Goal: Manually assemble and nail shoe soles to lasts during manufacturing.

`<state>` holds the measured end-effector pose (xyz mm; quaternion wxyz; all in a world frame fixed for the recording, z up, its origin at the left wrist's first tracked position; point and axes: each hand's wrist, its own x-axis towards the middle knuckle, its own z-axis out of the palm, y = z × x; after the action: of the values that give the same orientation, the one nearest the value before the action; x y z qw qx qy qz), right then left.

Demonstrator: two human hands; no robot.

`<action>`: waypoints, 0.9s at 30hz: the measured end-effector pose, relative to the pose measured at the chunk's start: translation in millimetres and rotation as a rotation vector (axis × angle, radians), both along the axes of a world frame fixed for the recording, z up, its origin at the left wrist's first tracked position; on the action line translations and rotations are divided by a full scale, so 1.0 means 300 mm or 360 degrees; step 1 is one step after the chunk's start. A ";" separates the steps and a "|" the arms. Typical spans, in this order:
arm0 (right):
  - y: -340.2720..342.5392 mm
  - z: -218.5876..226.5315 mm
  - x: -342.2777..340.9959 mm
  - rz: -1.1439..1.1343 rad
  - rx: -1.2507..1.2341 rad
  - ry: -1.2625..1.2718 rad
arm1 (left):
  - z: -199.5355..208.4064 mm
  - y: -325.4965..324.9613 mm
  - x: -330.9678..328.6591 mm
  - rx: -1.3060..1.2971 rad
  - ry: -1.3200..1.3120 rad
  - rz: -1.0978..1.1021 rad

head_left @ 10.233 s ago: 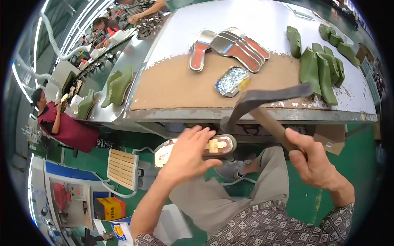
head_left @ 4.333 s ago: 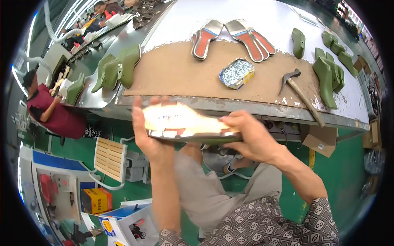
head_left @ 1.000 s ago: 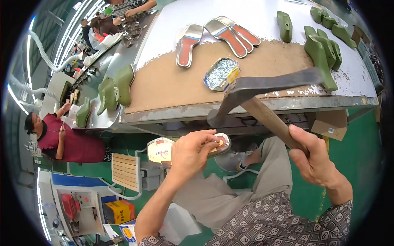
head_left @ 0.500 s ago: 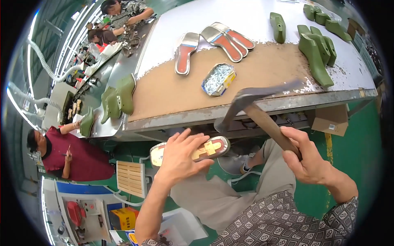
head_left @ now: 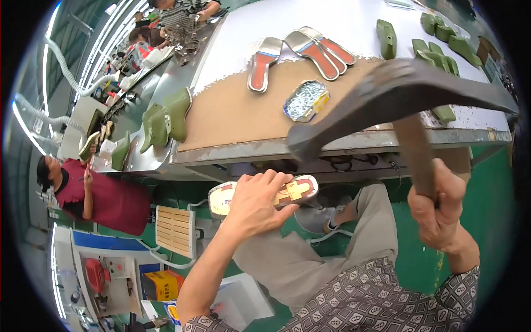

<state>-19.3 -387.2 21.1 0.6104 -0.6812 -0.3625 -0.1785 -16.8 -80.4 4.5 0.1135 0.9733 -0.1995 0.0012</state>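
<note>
My left hand (head_left: 255, 206) lies across a shoe insole (head_left: 302, 189) held above my lap, its fingers over the middle and the thumb at the near edge. The insole has a red and yellow face and a pale border, and what is under it is hidden. Raised at the right, my right hand (head_left: 441, 213) is wrapped round the wooden handle of a hammer (head_left: 381, 98). The dark metal head stands well above the insole, apart from it, and is slightly blurred. On the bench beyond lies an open box of small nails (head_left: 306, 99).
Several red insoles with silvery edges (head_left: 260, 72) rest on the worn brown and white bench (head_left: 221, 127). Green shoe lasts (head_left: 177, 116) stand at the left, others (head_left: 386, 40) at the right. A wooden-slatted stool (head_left: 175, 229) and a person in dark red (head_left: 105, 196) are at the left.
The hammer has swung up and nearer to the camera, with my right hand moving right. My left hand and the insole have shifted slightly right in the picture.
</note>
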 end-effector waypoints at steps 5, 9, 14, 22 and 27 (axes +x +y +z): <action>-0.003 -0.007 0.014 -0.0055 -0.1510 0.0246 | -0.006 0.005 0.016 0.0075 0.0036 -0.0044; 0.000 0.042 0.064 -0.0324 -0.0756 -0.0310 | -0.014 0.011 -0.007 0.0040 0.0036 0.0022; -0.033 0.005 -0.006 -0.0002 -0.0447 0.0082 | 0.004 -0.010 0.007 0.0032 0.0031 0.0002; 0.010 -0.017 0.009 -0.0396 -0.0335 -0.0139 | -0.002 0.003 0.002 0.0027 0.0017 -0.0006; 0.022 -0.065 -0.019 -0.0044 -0.1415 0.0333 | -0.014 0.004 0.006 0.0023 0.0001 -0.0023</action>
<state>-25.0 -380.8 1.7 0.2896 -0.8963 -0.3311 0.0562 -14.9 -79.1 0.4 0.1065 0.9727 -0.2063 -0.0015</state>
